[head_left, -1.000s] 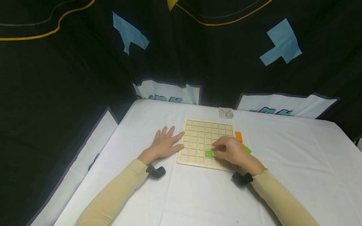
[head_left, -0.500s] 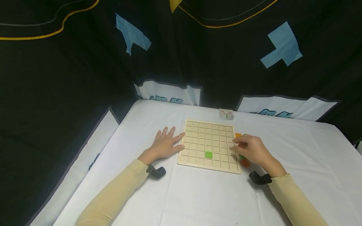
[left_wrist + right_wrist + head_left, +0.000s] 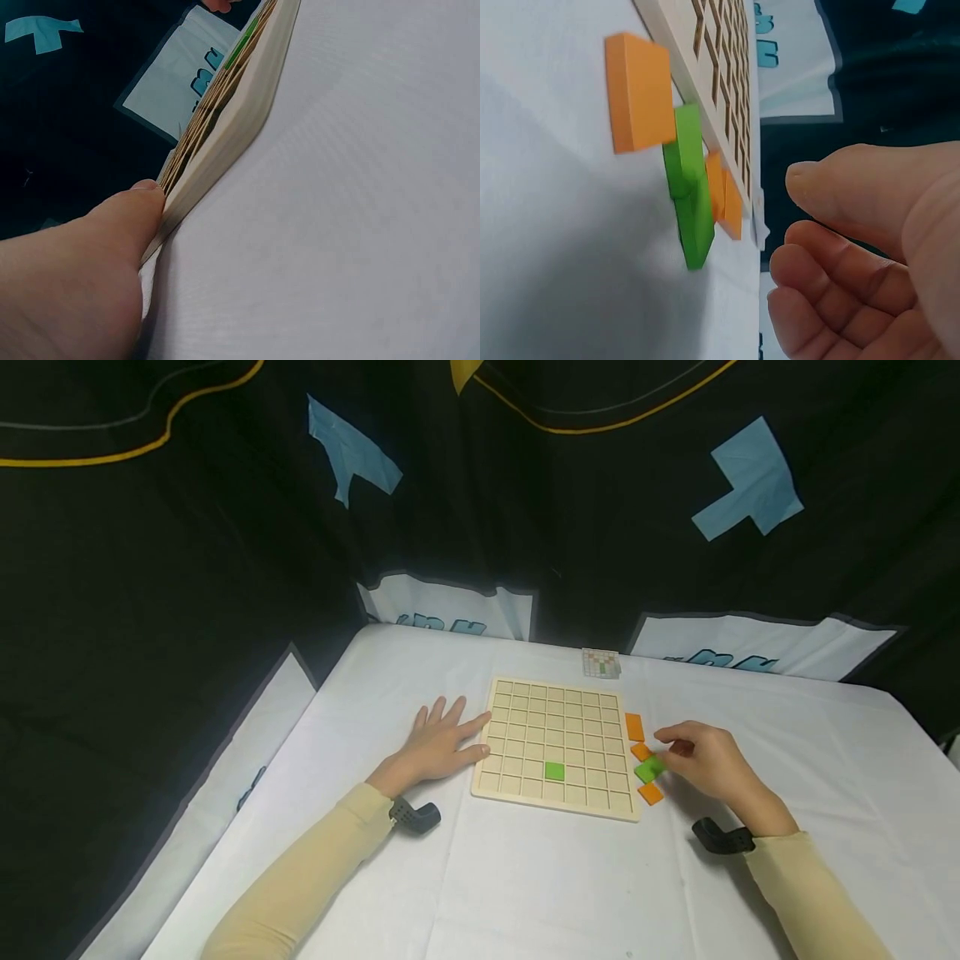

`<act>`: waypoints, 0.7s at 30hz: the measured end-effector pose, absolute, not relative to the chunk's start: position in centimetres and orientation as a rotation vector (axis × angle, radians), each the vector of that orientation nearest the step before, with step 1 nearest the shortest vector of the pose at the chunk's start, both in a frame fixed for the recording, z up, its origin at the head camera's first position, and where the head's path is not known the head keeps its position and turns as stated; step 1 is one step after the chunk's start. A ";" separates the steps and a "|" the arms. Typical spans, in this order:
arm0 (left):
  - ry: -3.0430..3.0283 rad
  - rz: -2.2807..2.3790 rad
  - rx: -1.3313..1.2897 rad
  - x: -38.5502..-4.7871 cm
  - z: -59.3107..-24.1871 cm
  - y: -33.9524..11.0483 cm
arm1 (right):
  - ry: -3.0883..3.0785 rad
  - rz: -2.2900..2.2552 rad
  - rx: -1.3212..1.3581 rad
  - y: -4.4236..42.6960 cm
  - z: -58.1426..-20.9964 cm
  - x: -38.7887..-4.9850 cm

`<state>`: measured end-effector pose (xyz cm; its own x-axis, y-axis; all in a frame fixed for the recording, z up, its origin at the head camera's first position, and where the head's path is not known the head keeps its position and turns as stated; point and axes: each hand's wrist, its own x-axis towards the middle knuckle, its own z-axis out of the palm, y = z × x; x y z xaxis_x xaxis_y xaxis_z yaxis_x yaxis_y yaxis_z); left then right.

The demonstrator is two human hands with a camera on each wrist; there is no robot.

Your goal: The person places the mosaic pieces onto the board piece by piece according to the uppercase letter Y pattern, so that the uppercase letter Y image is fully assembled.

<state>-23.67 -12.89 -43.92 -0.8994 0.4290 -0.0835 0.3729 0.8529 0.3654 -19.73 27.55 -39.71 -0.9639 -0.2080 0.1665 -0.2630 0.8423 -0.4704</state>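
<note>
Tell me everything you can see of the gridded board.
The board is pale and roughly square, apparently wooden, with a plain border and raised lines dividing it into cells. It lies flat on the white cloth. A green tile sits in one cell near its front edge, and the left hand touches its left edge.

My head view is looking forward and down from farthest off at the whole board point(image 3: 536, 733). My left-wrist view is running close and low along its edge, my thumb point(image 3: 124, 229) sitting at eight o'clock. My right-wrist view is closely facing the tiles point(image 3: 690, 142), my fingers point(image 3: 810, 274) at four o'clock. All three are sharing board and curtain point(image 3: 187, 610).
</note>
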 end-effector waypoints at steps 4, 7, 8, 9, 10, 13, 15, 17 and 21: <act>2.869 0.513 0.627 -23.6 -43.9 -12.9 | -2.928 0.761 0.354 27.8 -39.8 -19.8; 2.871 0.512 0.627 -23.7 -43.9 -12.9 | -2.937 0.750 0.348 27.9 -39.8 -19.9; 2.871 0.511 0.627 -23.7 -43.9 -12.9 | -2.940 0.750 0.345 28.0 -39.9 -19.9; 2.872 0.511 0.626 -23.7 -43.9 -12.9 | -2.945 0.749 0.343 28.0 -39.9 -19.9; 2.873 0.511 0.626 -23.7 -44.0 -12.9 | -2.952 0.748 0.340 28.0 -39.9 -19.9; 2.875 0.512 0.627 -23.7 -44.0 -12.9 | -2.976 0.755 0.328 28.1 -40.1 -20.0; 2.876 0.514 0.628 -23.8 -44.0 -12.9 | -2.994 0.761 0.323 28.2 -40.2 -20.0; 2.877 0.513 0.629 -23.8 -44.1 -12.9 | -3.011 0.772 0.319 28.2 -40.4 -20.0; 2.879 0.509 0.631 -23.8 -44.2 -12.9 | -3.034 0.779 0.330 28.2 -40.7 -20.1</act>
